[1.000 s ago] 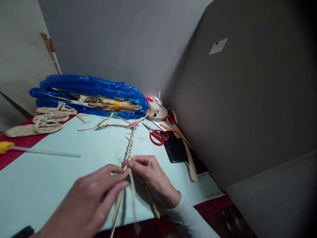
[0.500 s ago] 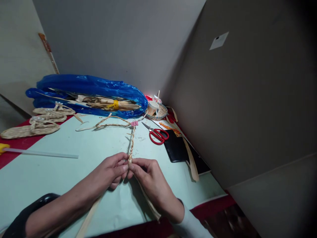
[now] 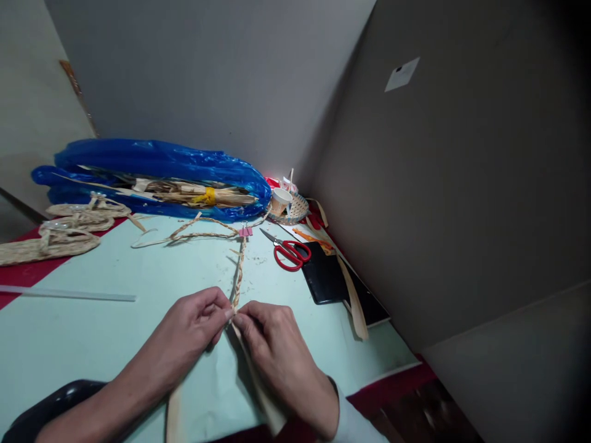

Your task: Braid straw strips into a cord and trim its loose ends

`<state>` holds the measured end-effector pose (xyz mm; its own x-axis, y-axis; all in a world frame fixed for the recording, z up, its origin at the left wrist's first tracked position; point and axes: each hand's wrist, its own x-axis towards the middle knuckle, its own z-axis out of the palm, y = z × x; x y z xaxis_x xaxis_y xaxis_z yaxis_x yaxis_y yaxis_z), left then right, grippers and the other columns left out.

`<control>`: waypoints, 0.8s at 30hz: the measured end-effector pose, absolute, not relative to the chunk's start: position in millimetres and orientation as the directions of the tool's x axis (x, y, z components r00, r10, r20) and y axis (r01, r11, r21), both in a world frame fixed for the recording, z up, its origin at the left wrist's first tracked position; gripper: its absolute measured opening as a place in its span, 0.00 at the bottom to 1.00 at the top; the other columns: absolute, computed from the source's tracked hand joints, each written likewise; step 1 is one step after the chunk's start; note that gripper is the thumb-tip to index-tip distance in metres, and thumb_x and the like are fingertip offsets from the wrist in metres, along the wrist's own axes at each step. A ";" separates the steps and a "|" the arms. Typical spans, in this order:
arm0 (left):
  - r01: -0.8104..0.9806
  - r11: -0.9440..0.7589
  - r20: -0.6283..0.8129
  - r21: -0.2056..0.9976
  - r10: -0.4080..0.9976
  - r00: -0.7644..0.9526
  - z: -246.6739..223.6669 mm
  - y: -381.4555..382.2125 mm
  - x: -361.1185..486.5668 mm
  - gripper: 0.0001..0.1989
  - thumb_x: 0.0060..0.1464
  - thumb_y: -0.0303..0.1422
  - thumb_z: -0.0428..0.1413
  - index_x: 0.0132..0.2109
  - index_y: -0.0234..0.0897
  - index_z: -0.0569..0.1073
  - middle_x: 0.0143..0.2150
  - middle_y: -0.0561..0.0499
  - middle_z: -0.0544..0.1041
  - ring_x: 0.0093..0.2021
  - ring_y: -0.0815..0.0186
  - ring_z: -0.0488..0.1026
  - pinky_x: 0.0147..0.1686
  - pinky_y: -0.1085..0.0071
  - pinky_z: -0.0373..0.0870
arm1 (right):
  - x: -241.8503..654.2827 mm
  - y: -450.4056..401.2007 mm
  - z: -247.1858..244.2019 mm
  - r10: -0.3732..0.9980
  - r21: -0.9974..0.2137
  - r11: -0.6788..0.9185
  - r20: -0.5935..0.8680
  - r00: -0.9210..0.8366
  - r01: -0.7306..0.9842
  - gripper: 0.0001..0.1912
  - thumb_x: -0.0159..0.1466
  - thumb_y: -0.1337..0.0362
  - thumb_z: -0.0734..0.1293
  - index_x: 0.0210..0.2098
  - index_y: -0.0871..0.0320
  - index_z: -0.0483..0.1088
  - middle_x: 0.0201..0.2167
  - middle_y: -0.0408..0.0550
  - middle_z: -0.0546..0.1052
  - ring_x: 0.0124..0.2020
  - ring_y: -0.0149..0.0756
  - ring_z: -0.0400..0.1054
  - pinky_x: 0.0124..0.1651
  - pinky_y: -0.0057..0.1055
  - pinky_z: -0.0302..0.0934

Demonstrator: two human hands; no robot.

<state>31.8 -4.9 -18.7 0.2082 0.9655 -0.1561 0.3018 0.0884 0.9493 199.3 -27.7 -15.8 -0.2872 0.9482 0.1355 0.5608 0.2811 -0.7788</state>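
Observation:
A braid of pale plant fibre (image 3: pixel 239 271) runs from a pink binder clip (image 3: pixel 245 232) down to my fingers, over the light green table cover (image 3: pixel 198 412). My left hand (image 3: pixel 198 320) pinches the braid's lower end from the left, thumb against fingers. From the right, my right hand (image 3: pixel 272 344) pinches the same spot, its fingertips nearly touching the left ones. One loose flat strip (image 3: pixel 174 415) hangs below my left wrist, and another strip (image 3: pixel 258 384) trails beneath my right hand. More finished braid (image 3: pixel 203 234) lies looped left of the clip.
Red-handled scissors (image 3: pixel 290 253) lie beside a black flat object (image 3: pixel 325 274) on the right. Behind are a blue plastic bag (image 3: pixel 157 154) of fibre bundles and a paper cup (image 3: pixel 281 200) in a woven basket (image 3: pixel 302 209). Woven sandals (image 3: pixel 69 243) sit at left; walls rise behind and right.
The view has shifted slightly right. Both hands have changed their pinch at the braid's end, and my left fingers are less spread beneath it. The loose strips below the hands have swung.

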 end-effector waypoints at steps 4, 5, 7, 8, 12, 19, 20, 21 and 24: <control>0.360 0.063 -0.139 0.931 0.972 0.190 -20.7 -8.6 32.8 0.12 0.50 0.43 0.56 0.27 0.41 0.68 0.17 0.61 0.63 0.22 0.67 0.59 0.25 0.69 0.52 | 198.6 -33.3 -13.7 0.943 -0.606 0.333 0.196 -0.270 0.722 0.11 0.68 0.69 0.61 0.31 0.60 0.72 0.31 0.51 0.76 0.34 0.39 0.67 0.35 0.34 0.50; 0.370 0.054 -0.131 0.927 0.974 0.185 -21.1 -9.5 33.1 0.12 0.50 0.43 0.56 0.27 0.41 0.68 0.18 0.61 0.64 0.22 0.66 0.60 0.26 0.69 0.54 | 196.6 -35.7 -11.6 0.937 -0.531 0.349 0.206 -0.283 0.772 0.10 0.67 0.70 0.61 0.32 0.59 0.72 0.32 0.52 0.76 0.35 0.41 0.68 0.35 0.35 0.51; 0.379 0.044 -0.117 0.924 0.978 0.172 -21.5 -10.6 33.5 0.12 0.51 0.43 0.56 0.27 0.41 0.68 0.19 0.59 0.67 0.24 0.65 0.63 0.28 0.68 0.56 | 190.0 -41.2 -5.9 0.930 -0.366 0.366 0.186 -0.317 0.856 0.08 0.65 0.73 0.61 0.34 0.58 0.72 0.33 0.52 0.75 0.37 0.44 0.70 0.35 0.36 0.54; 0.377 0.043 -0.114 0.925 0.979 0.167 -21.5 -10.9 33.6 0.12 0.50 0.43 0.56 0.27 0.41 0.69 0.20 0.59 0.68 0.25 0.64 0.64 0.29 0.68 0.57 | 185.7 -43.9 -2.7 0.933 -0.301 0.357 0.156 -0.323 0.884 0.09 0.63 0.74 0.61 0.35 0.58 0.72 0.33 0.52 0.75 0.37 0.46 0.70 0.35 0.37 0.56; 0.319 0.066 -0.126 0.945 0.977 0.170 -21.7 -10.7 32.9 0.11 0.47 0.41 0.59 0.25 0.40 0.69 0.22 0.57 0.70 0.28 0.63 0.66 0.30 0.68 0.59 | 167.6 -51.7 7.6 0.950 -0.127 0.313 0.064 -0.307 0.941 0.15 0.60 0.78 0.59 0.40 0.59 0.72 0.35 0.54 0.75 0.36 0.49 0.71 0.35 0.43 0.65; 0.167 0.139 -0.166 0.976 0.972 0.164 -19.1 -10.4 30.7 0.10 0.44 0.39 0.61 0.25 0.39 0.72 0.20 0.58 0.72 0.24 0.66 0.66 0.27 0.71 0.58 | 143.7 -55.4 3.7 0.908 0.119 0.400 0.082 -0.410 0.909 0.17 0.57 0.81 0.61 0.43 0.69 0.75 0.30 0.57 0.74 0.29 0.45 0.71 0.23 0.35 0.66; 0.147 0.148 -0.172 0.978 0.972 0.162 -19.1 -10.3 30.4 0.10 0.44 0.40 0.61 0.25 0.39 0.73 0.20 0.57 0.72 0.24 0.66 0.66 0.26 0.71 0.59 | 140.0 -56.9 -1.7 0.899 0.144 0.408 0.110 -0.424 0.902 0.18 0.56 0.80 0.62 0.44 0.71 0.75 0.30 0.58 0.74 0.28 0.45 0.71 0.21 0.34 0.65; 0.128 0.157 -0.177 0.979 0.971 0.161 -19.5 -10.2 30.1 0.10 0.43 0.40 0.62 0.26 0.38 0.74 0.20 0.57 0.72 0.24 0.66 0.66 0.26 0.71 0.59 | 136.4 -58.9 -8.8 0.888 0.168 0.406 0.159 -0.431 0.898 0.19 0.56 0.80 0.63 0.46 0.74 0.75 0.29 0.59 0.74 0.27 0.45 0.70 0.20 0.35 0.64; 0.076 0.190 -0.200 0.979 0.965 0.168 -22.5 -9.3 29.7 0.11 0.42 0.41 0.63 0.27 0.38 0.76 0.19 0.57 0.72 0.20 0.67 0.66 0.22 0.72 0.59 | 129.7 -67.2 -34.4 0.851 0.206 0.338 0.351 -0.392 0.918 0.22 0.53 0.78 0.66 0.48 0.75 0.75 0.29 0.59 0.74 0.27 0.45 0.68 0.24 0.36 0.65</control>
<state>29.7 -9.3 -22.5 0.1680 0.9653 -0.2001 0.0765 0.1896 0.9789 129.7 -67.2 -34.4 -0.3919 0.8506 0.3506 0.9182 0.3380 0.2065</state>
